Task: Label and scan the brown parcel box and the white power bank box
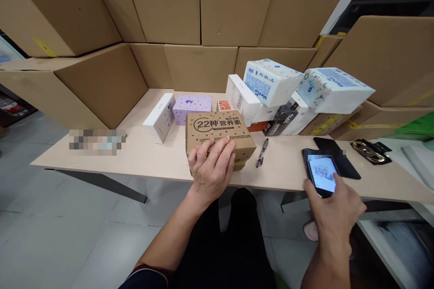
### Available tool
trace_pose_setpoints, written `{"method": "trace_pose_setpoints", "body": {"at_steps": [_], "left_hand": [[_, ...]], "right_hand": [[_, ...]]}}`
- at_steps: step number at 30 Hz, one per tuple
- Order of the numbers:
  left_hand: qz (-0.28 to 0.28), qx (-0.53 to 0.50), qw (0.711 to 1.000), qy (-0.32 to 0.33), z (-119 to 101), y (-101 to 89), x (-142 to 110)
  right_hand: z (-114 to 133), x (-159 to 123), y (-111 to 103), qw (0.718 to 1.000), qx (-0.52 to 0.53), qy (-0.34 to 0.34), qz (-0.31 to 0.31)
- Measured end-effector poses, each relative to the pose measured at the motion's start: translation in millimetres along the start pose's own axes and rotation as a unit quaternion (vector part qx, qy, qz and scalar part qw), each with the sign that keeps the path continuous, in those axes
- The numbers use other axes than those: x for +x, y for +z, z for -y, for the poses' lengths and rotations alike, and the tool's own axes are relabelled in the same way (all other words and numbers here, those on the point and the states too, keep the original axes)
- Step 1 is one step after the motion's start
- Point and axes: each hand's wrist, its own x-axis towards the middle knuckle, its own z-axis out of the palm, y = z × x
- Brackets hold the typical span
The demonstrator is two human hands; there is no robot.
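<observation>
Head view: brown box [217, 127], dial centre, left hand [210, 170] gripping its near side, apparently for steadiness; phone [320, 174], four o'clock, right hand [334, 205] clasping its edges, presumably leaving the screen readable.

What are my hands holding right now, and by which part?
Your right hand holds the black rectangular smartphone, apparently by its near-end sides. Your left hand covers the brown cardboard box's near part; its grip is unclear.

the carton [220, 132] is matt brown cardboard, printed in dark ink. the phone [322, 175] has a smooth, glossy screen. thin plastic film wraps the tissue packs [271, 80], and the tabletop [159, 158] looks like smooth, pale wood.
</observation>
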Motion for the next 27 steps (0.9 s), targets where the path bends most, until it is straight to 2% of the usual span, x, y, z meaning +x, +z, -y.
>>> {"method": "trace_pose_setpoints", "body": {"at_steps": [9, 12, 14, 16, 18, 20, 21, 23, 25, 27], "left_hand": [[0.003, 0.0, 1.0, -0.001, 0, -0.1, -1], [0.007, -0.01, 1.0, -0.005, -1, 0.4, -1], [-0.004, -0.037, 0.999, -0.005, 1, -0.7, -1], [-0.045, -0.08, 0.996, -0.01, 5, -3.4, -4], [-0.105, -0.122, 0.986, -0.034, 11, -6.5, -10], [-0.142, -0.161, 0.973, -0.088, 20, -8.5, -18], [-0.142, -0.192, 0.963, -0.128, 25, -8.8, -23], [-0.094, -0.268, 0.931, -0.228, 34, -8.6, -31], [0.003, -0.355, 0.882, -0.31, 42, -9.0, -36], [0.1, -0.414, 0.835, -0.35, 50, -12.5, -41]], "right_hand": [[1, 12, 13, 1.0, -0.01, -0.005, 0.02], [16, 8, 9, 0.999, 0.015, -0.025, -0.025], [36, 1, 2, 0.996, 0.075, -0.039, -0.032], [60, -8, -7, 0.984, 0.169, -0.04, 0.033], [86, -17, -13, 0.955, 0.256, -0.034, 0.144], [110, -23, -15, 0.928, 0.308, -0.042, 0.203], [120, -25, -15, 0.917, 0.325, -0.044, 0.227], [138, -28, -10, 0.895, 0.347, -0.054, 0.275], [150, -30, -3, 0.867, 0.372, -0.067, 0.324], [159, -32, 2, 0.844, 0.4, -0.069, 0.35]]}}
